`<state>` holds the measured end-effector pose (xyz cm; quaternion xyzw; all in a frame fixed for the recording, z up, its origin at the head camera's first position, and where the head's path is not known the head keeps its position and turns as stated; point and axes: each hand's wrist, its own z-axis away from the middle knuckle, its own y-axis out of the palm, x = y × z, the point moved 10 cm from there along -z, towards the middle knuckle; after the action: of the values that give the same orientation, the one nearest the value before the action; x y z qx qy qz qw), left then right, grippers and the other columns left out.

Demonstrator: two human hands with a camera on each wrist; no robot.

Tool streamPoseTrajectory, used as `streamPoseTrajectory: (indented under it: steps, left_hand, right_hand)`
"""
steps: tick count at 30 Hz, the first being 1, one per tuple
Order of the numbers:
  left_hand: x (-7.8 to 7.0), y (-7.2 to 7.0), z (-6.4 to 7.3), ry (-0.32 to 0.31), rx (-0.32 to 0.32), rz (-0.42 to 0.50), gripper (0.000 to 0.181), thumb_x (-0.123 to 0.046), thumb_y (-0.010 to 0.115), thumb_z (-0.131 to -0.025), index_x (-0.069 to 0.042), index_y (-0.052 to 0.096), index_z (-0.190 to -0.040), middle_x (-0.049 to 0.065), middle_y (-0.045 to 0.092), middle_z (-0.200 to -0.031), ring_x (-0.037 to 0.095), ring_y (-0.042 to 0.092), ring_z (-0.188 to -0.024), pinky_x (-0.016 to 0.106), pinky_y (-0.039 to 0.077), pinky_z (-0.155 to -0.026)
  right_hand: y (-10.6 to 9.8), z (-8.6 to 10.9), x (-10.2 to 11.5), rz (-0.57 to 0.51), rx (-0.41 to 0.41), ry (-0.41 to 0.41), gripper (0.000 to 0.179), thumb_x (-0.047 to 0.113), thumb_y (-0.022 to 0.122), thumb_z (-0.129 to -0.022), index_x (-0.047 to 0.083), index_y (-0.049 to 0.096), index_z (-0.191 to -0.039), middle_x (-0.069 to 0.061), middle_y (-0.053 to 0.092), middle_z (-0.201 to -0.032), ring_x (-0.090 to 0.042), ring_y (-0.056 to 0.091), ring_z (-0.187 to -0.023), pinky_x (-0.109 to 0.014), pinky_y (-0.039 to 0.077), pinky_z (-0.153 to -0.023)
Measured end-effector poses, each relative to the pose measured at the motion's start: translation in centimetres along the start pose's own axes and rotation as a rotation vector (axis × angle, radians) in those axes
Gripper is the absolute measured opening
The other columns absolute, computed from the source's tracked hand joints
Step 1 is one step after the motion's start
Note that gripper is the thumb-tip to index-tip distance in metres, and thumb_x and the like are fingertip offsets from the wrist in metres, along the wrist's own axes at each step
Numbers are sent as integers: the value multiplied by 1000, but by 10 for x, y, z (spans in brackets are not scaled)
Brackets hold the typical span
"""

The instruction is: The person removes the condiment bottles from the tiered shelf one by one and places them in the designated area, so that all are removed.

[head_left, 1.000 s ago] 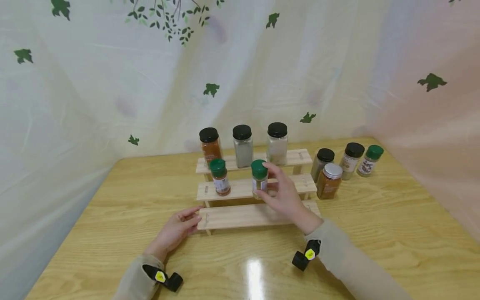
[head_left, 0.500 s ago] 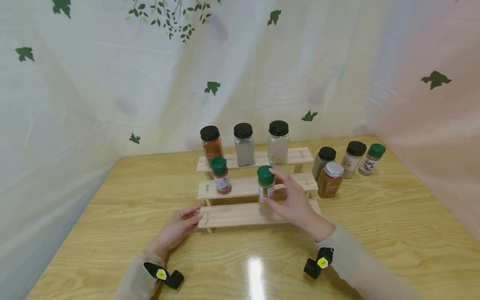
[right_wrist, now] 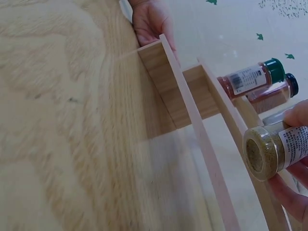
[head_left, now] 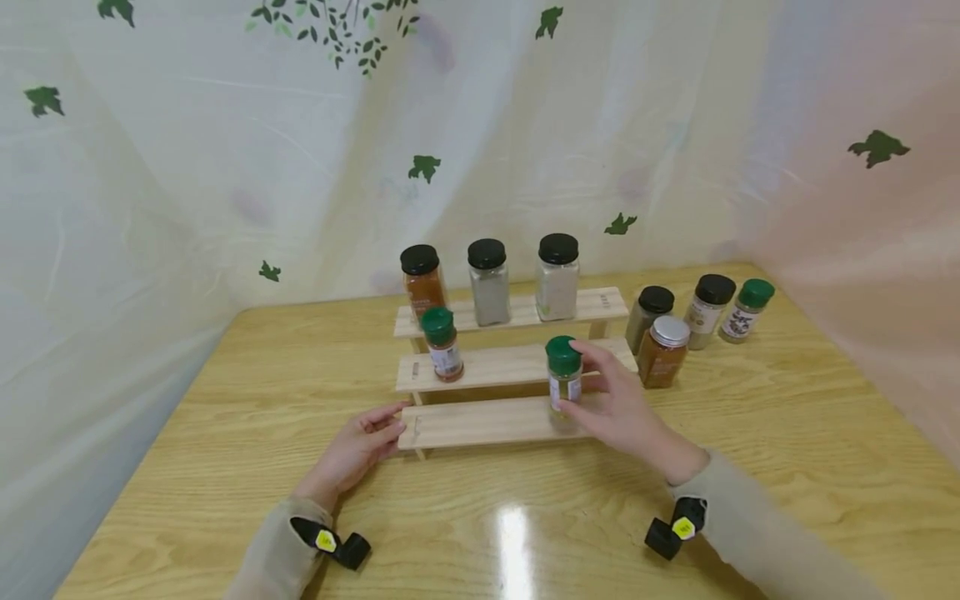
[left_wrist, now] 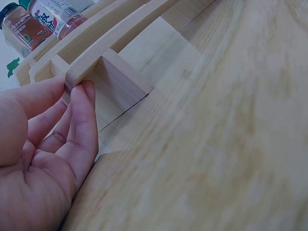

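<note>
My right hand [head_left: 626, 417] grips a green-lidded spice jar [head_left: 564, 385], thumb on one side and fingers on the other. Greenish-brown powder shows through the jar's bottom [right_wrist: 260, 153] in the right wrist view, and it hangs over the front of the three-tier wooden rack [head_left: 480, 423]. At the rack's lower left end, my left hand [head_left: 356, 454] pinches the board's corner between thumb and fingers, seen closely in the left wrist view. Another green-lidded jar [head_left: 446, 358] stands on the middle tier's left. Along the top tier are three black-lidded jars, one orange [head_left: 424, 287], one grey [head_left: 491, 292], one pale [head_left: 558, 287].
Right of the rack, on the wooden table [head_left: 787, 467], stand a silver-lidded jar [head_left: 664, 358], two black-lidded jars, one dark [head_left: 648, 321] and one labelled [head_left: 705, 319], and a green-lidded jar [head_left: 745, 321]. A leaf-patterned curtain [head_left: 315, 167] hangs behind.
My right hand has carried the green-lidded jar off the middle tier, toward the right and nearer the front. My left hand keeps its hold on the rack's end.
</note>
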<state>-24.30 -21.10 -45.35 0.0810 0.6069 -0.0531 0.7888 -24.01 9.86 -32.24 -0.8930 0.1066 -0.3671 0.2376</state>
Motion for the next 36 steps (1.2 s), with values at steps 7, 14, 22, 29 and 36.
streamPoseTrajectory:
  steps: [7,14,22,29,36]
  left_hand:
    - [-3,1,2,0,5,0,46,-6,53,-96,6,41,-139,-6,52,-89,1,53,-72,16,50,-69]
    - [-5,3,4,-6,0,4,45,-5,53,-95,5,43,-138,-5,52,-89,1,53,-72,16,49,-68]
    - [-4,1,3,-18,-17,-8,47,-6,53,-96,6,41,-139,-6,52,-91,1,52,-73,16,49,-68]
    - [-4,1,4,-13,-14,1,47,-5,53,-96,6,40,-139,-6,53,-89,1,53,-74,16,50,-69]
    - [-5,3,4,-12,-9,10,48,-5,53,-95,8,38,-140,-6,52,-90,1,54,-75,16,50,-70]
  right_hand:
    - [-13,11,-11,6,16,32,78,-11,78,-67,3,40,-134,-15,60,-105,-10,58,-93,-31,57,-68]
    - [-28,21,-26,60,44,105,78,-9,79,-67,4,40,-134,-13,61,-105,3,54,-94,-29,56,-70]
    - [-49,29,-33,97,52,129,78,-11,76,-69,4,38,-135,-14,59,-104,6,52,-93,-26,54,-71]
    - [-68,36,-38,151,30,172,80,-10,77,-69,4,36,-136,-13,58,-102,11,49,-92,-24,53,-69]
    - [-83,43,-46,167,12,158,85,-15,77,-65,2,33,-136,-14,56,-101,16,45,-94,-18,51,-66]
